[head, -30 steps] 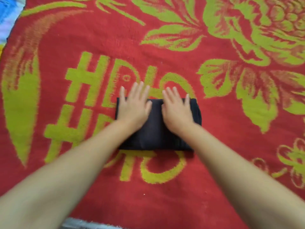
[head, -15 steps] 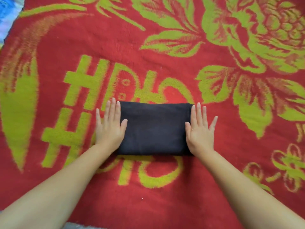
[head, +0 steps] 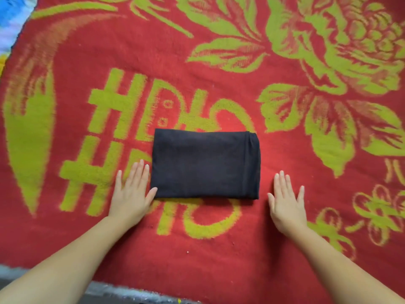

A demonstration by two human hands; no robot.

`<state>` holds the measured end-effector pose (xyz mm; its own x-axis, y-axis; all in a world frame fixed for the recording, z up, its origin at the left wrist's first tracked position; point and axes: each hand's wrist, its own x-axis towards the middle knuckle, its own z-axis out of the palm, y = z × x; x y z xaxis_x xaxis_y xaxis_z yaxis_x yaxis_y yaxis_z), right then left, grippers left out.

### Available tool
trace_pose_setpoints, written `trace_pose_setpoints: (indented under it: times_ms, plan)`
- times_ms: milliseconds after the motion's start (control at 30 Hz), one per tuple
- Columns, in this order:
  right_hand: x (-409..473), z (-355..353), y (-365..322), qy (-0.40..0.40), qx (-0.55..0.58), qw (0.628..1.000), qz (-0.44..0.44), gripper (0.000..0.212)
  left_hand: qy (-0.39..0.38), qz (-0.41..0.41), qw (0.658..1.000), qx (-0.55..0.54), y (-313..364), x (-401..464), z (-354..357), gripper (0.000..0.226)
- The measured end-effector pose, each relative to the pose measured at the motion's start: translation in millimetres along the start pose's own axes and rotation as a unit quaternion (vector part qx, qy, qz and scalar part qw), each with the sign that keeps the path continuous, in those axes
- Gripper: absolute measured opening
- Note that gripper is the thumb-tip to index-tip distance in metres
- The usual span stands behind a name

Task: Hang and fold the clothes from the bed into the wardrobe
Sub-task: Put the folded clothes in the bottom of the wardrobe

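A black garment (head: 206, 164), folded into a neat flat rectangle, lies in the middle of the red and green bed blanket (head: 219, 69). My left hand (head: 131, 191) lies flat on the blanket at the garment's lower left corner, fingers straight, thumb tip touching its edge. My right hand (head: 287, 200) lies flat on the blanket a little to the right of the garment, apart from it, fingers straight. Neither hand holds anything.
The blanket covers nearly the whole view, with large green flowers at the right and green characters at the left. Its near edge (head: 109, 290) shows at the bottom left. A blue and white cloth (head: 11, 16) peeks in at the top left corner.
Both hands slid outward off the top of the folded garment, then drew back toward me. The right hand has come away from the garment's side. The garment stays folded in place.
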<state>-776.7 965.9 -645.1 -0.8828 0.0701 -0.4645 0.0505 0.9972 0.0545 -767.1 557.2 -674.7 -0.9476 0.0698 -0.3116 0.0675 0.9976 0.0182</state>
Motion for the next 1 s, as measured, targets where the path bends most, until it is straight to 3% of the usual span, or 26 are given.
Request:
trace_pose_setpoints:
  times_ms: [100,167,233,367,600,700,867,1000]
  plan:
    - [-9.8,-19.2,-10.1,0.07,-0.007,0.994,-0.088,0.072,0.048,0.061,0.997,0.002,-0.5,-3.2,-14.5,0.077]
    - [-13.5,-21.0,-42.4,0.085,-0.016,0.973,-0.212,0.084,0.052,0.149,0.987,0.005,22.9,-3.6,-17.3,0.085]
    - [-10.5,-17.6,-80.0,0.079,-0.031,0.96,-0.268,0.097,0.031,0.174,0.984,0.004,52.4,0.9,-14.6,0.099]
    - [20.9,-13.8,-112.1,0.086,-0.043,0.978,-0.188,0.109,0.018,0.125,0.992,0.005,84.3,24.2,-18.2,0.116]
    - [24.9,-61.9,-120.7,0.004,-0.036,0.985,-0.169,0.078,-0.032,0.114,0.992,-0.031,83.6,45.3,-61.6,0.085]
    - [18.6,-106.9,-126.0,-0.007,-0.011,0.987,-0.162,0.077,-0.059,0.094,0.993,-0.033,79.2,44.9,-105.8,0.077]
    - [-9.8,-195.9,-141.7,0.025,-0.037,0.979,-0.201,0.076,-0.02,0.092,0.995,-0.016,56.7,26.6,-193.7,0.077]
    - [-48.2,-271.5,-161.2,0.085,-0.052,0.966,-0.237,0.078,0.101,0.1,0.99,-0.002,26.9,-1.1,-262.1,0.09]
